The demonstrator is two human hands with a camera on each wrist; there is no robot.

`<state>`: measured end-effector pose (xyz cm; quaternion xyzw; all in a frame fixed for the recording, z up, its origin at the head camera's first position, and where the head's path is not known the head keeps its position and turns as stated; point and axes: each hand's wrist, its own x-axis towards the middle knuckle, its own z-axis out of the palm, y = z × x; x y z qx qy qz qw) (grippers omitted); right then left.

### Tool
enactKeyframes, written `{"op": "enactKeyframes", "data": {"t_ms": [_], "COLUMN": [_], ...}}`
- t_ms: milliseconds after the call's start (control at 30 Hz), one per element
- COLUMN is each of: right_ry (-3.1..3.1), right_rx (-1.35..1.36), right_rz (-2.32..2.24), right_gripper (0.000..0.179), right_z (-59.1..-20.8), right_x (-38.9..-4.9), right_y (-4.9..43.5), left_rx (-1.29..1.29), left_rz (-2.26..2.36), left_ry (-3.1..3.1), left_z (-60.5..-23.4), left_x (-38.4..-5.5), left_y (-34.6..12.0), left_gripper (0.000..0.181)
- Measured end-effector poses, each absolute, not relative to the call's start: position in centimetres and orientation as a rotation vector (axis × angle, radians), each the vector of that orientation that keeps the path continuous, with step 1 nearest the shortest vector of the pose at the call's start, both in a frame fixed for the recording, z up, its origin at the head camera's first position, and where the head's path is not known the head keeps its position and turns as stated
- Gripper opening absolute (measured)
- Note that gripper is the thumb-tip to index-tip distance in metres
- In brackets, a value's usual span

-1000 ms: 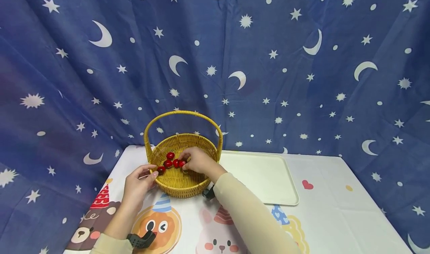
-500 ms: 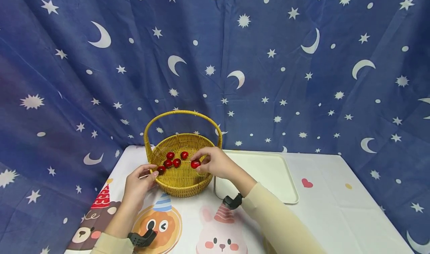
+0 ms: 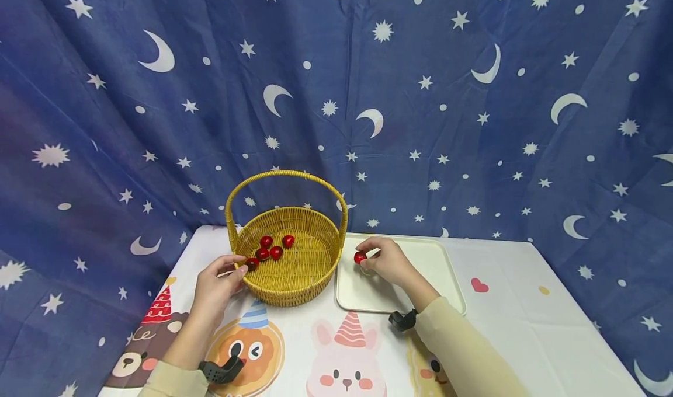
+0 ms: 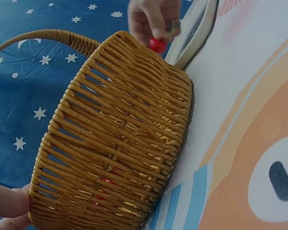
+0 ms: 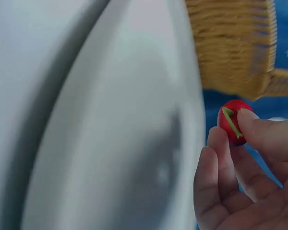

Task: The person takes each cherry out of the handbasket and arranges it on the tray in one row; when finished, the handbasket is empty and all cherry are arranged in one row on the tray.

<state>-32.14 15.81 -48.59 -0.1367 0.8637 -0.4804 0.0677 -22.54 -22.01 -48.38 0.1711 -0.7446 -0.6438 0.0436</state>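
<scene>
A round yellow wicker basket with a tall arched handle stands on the left half of the table. Several dark red cherries lie inside it, mostly toward its left side. My left hand holds the basket's left rim; the left wrist view shows fingers at that rim. Over the left part of a white tray, my right hand pinches one red cherry between thumb and fingers. A green stem lies along this cherry in the right wrist view.
The tray sits just right of the basket, its left edge close to the basket wall. A white cloth with cartoon animals covers the table. A blue curtain with moons and stars hangs behind.
My right hand has taken a cherry from the basket and carried it right, over the tray. Another cherry now lies apart from the cluster in the basket. My left hand stays at the rim.
</scene>
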Motion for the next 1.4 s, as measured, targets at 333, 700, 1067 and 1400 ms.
{"op": "enactKeyframes", "data": {"t_ms": [333,700,1067,1400], "right_ry": [2.751,2.702,2.659,2.456], "right_rx": [-0.313,-0.342,-0.568,-0.823], "right_rz": [-1.31,-1.329,-1.441,-1.552], "right_gripper": [0.025,0.032,0.032,0.036], "right_z": [-51.4,-50.9,-46.7,-43.2], "right_x": [-33.9,-33.5,-30.5,-28.1], "right_y": [14.2,13.8,14.4,8.5], "left_rx": [0.512,0.508,0.505,0.507], "left_rz": [-1.986,-2.001,-2.014,-2.013], "left_ry": [-2.266,-2.25,-2.248,-2.249], "left_z": [-48.4,-48.8,-48.7,-48.7], "left_x": [-22.5,-22.6,-22.6,-22.6], "left_y": [-22.1,-22.2,-22.2,-22.1], "left_gripper": [0.036,0.037,0.036,0.037]}}
